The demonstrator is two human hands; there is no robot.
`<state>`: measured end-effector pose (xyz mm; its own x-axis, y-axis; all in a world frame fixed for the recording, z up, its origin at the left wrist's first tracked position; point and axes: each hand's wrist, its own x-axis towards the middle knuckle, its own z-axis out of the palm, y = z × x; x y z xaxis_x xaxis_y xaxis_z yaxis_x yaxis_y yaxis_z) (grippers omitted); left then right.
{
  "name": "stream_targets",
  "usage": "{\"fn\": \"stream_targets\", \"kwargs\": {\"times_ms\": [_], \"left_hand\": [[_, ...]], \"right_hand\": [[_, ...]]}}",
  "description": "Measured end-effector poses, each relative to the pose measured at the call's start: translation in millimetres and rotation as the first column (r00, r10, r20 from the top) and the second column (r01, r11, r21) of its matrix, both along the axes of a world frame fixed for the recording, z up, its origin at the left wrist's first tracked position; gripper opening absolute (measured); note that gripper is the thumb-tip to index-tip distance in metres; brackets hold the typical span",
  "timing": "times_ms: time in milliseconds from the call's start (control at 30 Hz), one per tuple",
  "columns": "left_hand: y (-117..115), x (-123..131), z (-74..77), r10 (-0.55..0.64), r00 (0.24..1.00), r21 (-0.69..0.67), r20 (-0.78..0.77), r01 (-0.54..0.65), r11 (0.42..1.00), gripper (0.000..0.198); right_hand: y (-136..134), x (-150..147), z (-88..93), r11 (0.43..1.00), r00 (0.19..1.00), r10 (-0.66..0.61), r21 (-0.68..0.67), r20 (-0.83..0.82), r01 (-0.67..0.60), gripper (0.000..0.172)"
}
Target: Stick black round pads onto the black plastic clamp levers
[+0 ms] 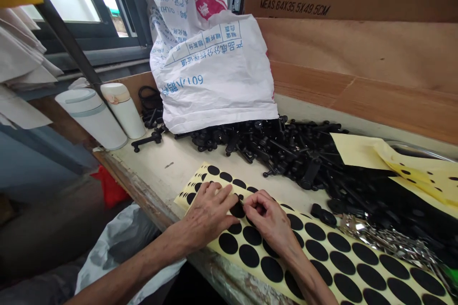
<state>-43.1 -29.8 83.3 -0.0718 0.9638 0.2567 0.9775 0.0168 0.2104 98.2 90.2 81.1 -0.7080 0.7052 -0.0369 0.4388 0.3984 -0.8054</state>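
Note:
A yellow backing sheet (343,290) covered with several round black stickers lies along the near table edge. My left hand (207,212) rests flat on the sheet, fingers stretched out, pressing it down. My right hand (266,219) is curled in a pinch right beside it, fingertips at the edge of one black round sticker (237,210). Whether the sticker is lifted off the sheet I cannot tell.
A heap of black plastic parts (296,152) spills from a white printed sack (214,66) behind the sheet. Two white flasks (107,114) stand at the left. Used yellow sheets (404,167) lie at right, shiny metal pieces (386,240) beside them. Cardboard box behind.

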Motion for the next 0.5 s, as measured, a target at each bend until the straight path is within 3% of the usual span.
{"fn": "stream_targets", "kwargs": {"times_ms": [100, 200, 300, 500], "left_hand": [[2.1, -2.9, -1.2, 0.039, 0.988, 0.05, 0.148, -0.047, 0.998, 0.031], [7.8, -4.2, 4.0, 0.067, 0.936, 0.071, 0.344, -0.097, 0.993, 0.008], [14.2, -3.1, 13.4, 0.138, 0.827, 0.039, 0.545, -0.189, 0.981, 0.013], [23.3, 0.3, 23.3, 0.184, 0.633, 0.02, 0.752, -0.301, 0.953, 0.016]], "right_hand": [[3.9, 3.5, 7.6, 0.992, 0.995, 0.067, -0.104, -0.075, -0.075, 0.014], [8.0, 6.5, 12.9, 0.946, 0.98, 0.057, -0.303, -0.192, -0.114, 0.015], [9.2, 7.9, 13.3, 0.901, 0.968, -0.052, -0.429, -0.245, -0.06, 0.018], [5.9, 7.5, 14.3, 0.812, 0.886, -0.341, -0.574, -0.313, 0.11, 0.045]]}}
